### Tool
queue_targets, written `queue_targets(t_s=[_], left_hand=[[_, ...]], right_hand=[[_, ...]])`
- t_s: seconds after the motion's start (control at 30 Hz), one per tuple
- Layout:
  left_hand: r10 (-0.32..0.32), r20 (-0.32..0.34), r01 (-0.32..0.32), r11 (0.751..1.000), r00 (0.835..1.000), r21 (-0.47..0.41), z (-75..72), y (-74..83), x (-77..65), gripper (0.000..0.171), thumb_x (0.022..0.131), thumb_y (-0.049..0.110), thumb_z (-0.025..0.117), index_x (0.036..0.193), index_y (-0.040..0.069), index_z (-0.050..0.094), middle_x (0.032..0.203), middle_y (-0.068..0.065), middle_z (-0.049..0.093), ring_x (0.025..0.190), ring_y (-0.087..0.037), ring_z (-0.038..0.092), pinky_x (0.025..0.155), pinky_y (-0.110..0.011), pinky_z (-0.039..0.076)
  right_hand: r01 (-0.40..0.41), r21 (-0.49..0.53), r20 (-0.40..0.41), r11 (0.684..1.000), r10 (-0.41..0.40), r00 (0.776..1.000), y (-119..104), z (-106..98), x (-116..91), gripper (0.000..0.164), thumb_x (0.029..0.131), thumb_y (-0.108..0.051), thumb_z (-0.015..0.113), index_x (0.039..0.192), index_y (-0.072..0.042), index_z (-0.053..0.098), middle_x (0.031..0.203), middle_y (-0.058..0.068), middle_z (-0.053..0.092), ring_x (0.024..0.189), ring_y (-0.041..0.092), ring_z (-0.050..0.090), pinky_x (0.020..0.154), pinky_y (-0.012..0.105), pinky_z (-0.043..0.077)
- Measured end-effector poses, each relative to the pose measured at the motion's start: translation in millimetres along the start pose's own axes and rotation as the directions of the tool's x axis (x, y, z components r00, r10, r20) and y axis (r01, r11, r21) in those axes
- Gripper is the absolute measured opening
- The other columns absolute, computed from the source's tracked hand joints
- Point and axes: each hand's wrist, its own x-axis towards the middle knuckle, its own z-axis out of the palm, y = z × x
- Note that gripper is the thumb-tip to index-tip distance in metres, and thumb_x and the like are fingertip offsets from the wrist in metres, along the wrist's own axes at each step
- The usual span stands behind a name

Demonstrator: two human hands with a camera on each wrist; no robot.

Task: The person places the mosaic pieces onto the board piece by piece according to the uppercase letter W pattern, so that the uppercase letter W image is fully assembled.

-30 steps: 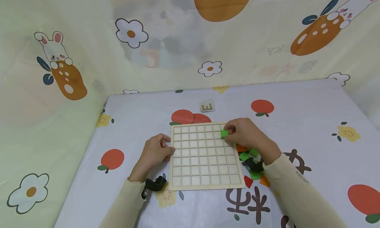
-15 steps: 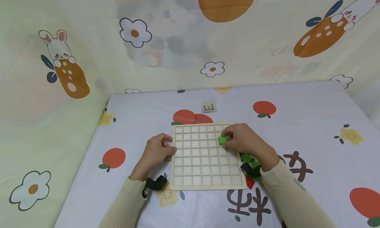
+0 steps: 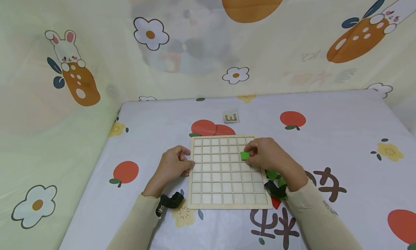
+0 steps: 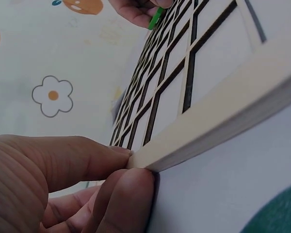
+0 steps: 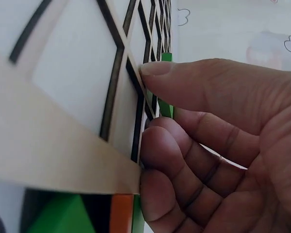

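A square wooden grid board [image 3: 196, 198] with pale cells lies on the table. My left hand [image 3: 172, 165] holds its left edge; in the left wrist view the thumb [image 4: 87, 158] lies at the top of the rim and a curled finger presses against the side. Over the board's upper right cells, my right hand [image 3: 268, 154] pinches a small green square tile [image 3: 245, 156] between thumb and fingers. In the right wrist view the thumb partly hides this green tile, which stands close to the grid bars, while the other fingers curl near the board's right edge.
Loose green tiles [image 3: 271, 175] and a red piece [image 3: 276, 203] lie by the board's right edge, partly hidden under the right wrist and its black camera mount [image 3: 275, 188]. An orange piece [image 5: 121, 211] shows there too. Behind the board lies a small patterned card [image 3: 231, 116].
My right hand has brought the green tile about one row nearer to me and slightly left across the board. The left hand keeps its place at the edge. The head view shifts slightly.
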Motion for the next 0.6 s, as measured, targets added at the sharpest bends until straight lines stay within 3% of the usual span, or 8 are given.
queue_targets(t_s=[0.6], left_hand=[[-0.006, 0.009, 0.007, 1.0, 1.0, -0.015, 0.5, -1.2, 1.5, 0.031, 0.088, 0.002, 0.079, 0.115, 0.0, 0.063, 0.075, -0.009, 0.065, 0.054, -0.015, 0.065, 0.054, -0.027, 0.058]], right_hand=[[-0.034, 0.021, -0.002, 0.999, 0.034, 0.999, -1.5, 1.4, -1.5, 0.025, 0.085, -0.009, 0.082, 0.107, -0.001, 0.076, 0.084, 0.003, 0.064, 0.082, 0.019, 0.057, 0.072, 0.032, 0.049]])
